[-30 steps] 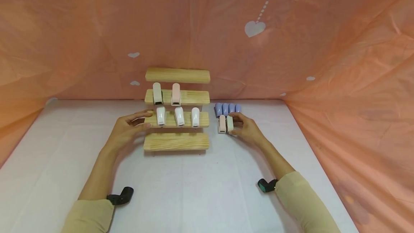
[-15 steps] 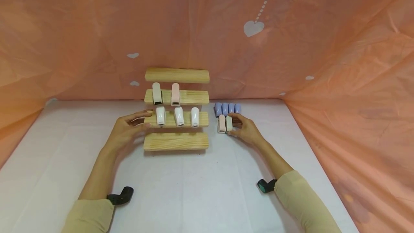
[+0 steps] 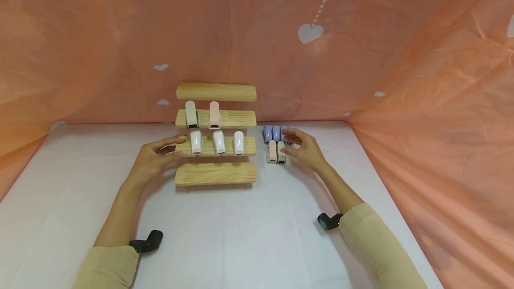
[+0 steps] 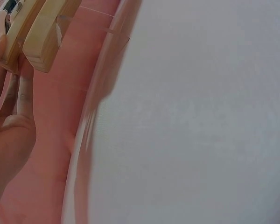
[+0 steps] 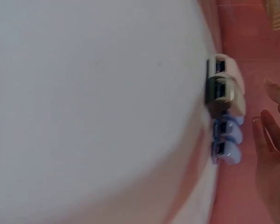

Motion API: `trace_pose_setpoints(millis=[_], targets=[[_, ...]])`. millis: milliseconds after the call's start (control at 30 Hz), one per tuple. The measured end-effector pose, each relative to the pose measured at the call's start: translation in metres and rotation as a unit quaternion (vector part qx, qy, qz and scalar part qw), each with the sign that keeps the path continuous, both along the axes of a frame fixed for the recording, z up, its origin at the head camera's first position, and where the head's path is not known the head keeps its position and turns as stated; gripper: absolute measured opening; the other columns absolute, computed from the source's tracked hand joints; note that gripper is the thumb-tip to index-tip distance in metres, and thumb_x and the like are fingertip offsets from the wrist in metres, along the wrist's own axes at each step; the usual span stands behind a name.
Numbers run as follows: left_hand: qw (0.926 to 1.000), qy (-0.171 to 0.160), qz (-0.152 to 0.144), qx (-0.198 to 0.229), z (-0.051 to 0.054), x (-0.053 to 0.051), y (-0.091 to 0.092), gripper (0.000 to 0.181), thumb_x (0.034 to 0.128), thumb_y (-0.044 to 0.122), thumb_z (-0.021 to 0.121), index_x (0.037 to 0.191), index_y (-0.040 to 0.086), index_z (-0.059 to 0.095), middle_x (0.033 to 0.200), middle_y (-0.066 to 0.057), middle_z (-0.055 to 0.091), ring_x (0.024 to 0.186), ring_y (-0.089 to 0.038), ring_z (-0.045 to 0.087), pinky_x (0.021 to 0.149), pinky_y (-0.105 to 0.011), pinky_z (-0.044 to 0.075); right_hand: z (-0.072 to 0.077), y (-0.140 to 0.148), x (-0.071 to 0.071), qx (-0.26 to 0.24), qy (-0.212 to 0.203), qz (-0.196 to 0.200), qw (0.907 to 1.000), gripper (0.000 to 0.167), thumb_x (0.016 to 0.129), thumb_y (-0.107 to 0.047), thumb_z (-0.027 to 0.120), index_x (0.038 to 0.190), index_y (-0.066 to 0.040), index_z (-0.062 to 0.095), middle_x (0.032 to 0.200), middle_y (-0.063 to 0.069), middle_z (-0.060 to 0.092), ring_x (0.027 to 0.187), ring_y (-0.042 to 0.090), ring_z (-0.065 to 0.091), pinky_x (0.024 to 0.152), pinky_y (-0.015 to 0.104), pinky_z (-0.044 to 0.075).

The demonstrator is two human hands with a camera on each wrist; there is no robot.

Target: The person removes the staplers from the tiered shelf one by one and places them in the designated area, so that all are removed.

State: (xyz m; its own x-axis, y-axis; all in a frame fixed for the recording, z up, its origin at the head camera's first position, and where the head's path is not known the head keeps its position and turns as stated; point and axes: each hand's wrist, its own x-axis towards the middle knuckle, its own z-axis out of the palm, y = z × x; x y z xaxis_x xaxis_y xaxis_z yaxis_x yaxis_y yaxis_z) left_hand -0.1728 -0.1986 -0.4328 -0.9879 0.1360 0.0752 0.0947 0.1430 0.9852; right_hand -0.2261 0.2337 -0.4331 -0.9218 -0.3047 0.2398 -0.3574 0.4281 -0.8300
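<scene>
While left hand (image 3: 149, 163) pinches shelf (image 3: 207, 146) | right hand (image 3: 307, 151) spread by green stapler (image 3: 281, 154) | white stapler's (image 3: 218, 141) marks seemingly illegible

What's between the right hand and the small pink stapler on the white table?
A small pale green stapler, beside the pink one; head view shows it.

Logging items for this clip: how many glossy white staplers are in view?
3: left stapler, middle stapler and right stapler, in a row on the second wooden shelf from the bottom. None seems hidden.
</scene>
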Motion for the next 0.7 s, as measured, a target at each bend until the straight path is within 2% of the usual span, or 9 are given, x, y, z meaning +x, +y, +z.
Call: trace_pose_setpoints(millis=[133, 200, 367, 533, 700], targets=[[0.9995, 0.004, -0.011, 0.030, 0.001, -0.001, 0.001, 0.042, 0.0904, 0.007, 0.074, 0.129, -0.005, 0.062, 0.125, 0.012, 0.060, 0.106, -0.008, 0.059, 0.082, -0.015, 0.054, 0.013, -0.010, -0.002, -0.031, 0.039, 0.009, 0.9987, 0.052, 0.078, 0.010, 0.079, 0.127, 0.010, 0.059, 0.123, 0.031, 0.061, 0.115, 0.044, 0.058, 0.100, 0.039, 0.051], [0.9989, 0.004, -0.016, 0.043, 0.002, -0.001, 0.001, 0.041, 0.0904, 0.005, 0.073, 0.128, -0.006, 0.062, 0.126, 0.012, 0.060, 0.105, -0.008, 0.060, 0.082, -0.016, 0.054, 0.026, -0.017, 0.001, -0.034, 0.057, 0.015, 0.9977, 0.051, 0.078, 0.012, 0.078, 0.126, 0.013, 0.059, 0.121, 0.031, 0.062, 0.114, 0.047, 0.058, 0.099, 0.044, 0.051], [0.9994, 0.006, -0.012, 0.032, 0.003, -0.001, 0.002, 0.040, 0.0902, 0.007, 0.074, 0.127, -0.002, 0.064, 0.121, 0.015, 0.063, 0.105, -0.005, 0.060, 0.084, -0.014, 0.053, 0.058, -0.034, 0.017, -0.018, 0.076, 0.017, 0.9968, 0.050, 0.079, 0.010, 0.077, 0.126, 0.015, 0.058, 0.120, 0.029, 0.063, 0.112, 0.044, 0.060, 0.098, 0.049, 0.051], [0.9998, 0.004, -0.008, 0.018, 0.002, -0.001, 0.002, 0.040, 0.0906, 0.009, 0.074, 0.128, 0.000, 0.065, 0.118, 0.016, 0.065, 0.108, -0.005, 0.060, 0.087, -0.014, 0.051, 0.072, -0.046, 0.019, -0.001, 0.076, 0.018, 0.9970, 0.048, 0.082, 0.008, 0.076, 0.127, 0.012, 0.059, 0.122, 0.028, 0.063, 0.114, 0.039, 0.060, 0.100, 0.046, 0.051], [0.9997, 0.009, -0.008, 0.020, 0.001, 0.000, 0.000, 0.039, 0.0901, 0.008, 0.074, 0.128, 0.004, 0.067, 0.117, 0.014, 0.069, 0.114, -0.002, 0.058, 0.094, -0.013, 0.046, 0.081, -0.058, 0.016, -0.011, 0.083, 0.043, 0.9955, 0.047, 0.083, 0.008, 0.075, 0.127, 0.012, 0.059, 0.123, 0.029, 0.062, 0.114, 0.041, 0.061, 0.099, 0.050, 0.051]])
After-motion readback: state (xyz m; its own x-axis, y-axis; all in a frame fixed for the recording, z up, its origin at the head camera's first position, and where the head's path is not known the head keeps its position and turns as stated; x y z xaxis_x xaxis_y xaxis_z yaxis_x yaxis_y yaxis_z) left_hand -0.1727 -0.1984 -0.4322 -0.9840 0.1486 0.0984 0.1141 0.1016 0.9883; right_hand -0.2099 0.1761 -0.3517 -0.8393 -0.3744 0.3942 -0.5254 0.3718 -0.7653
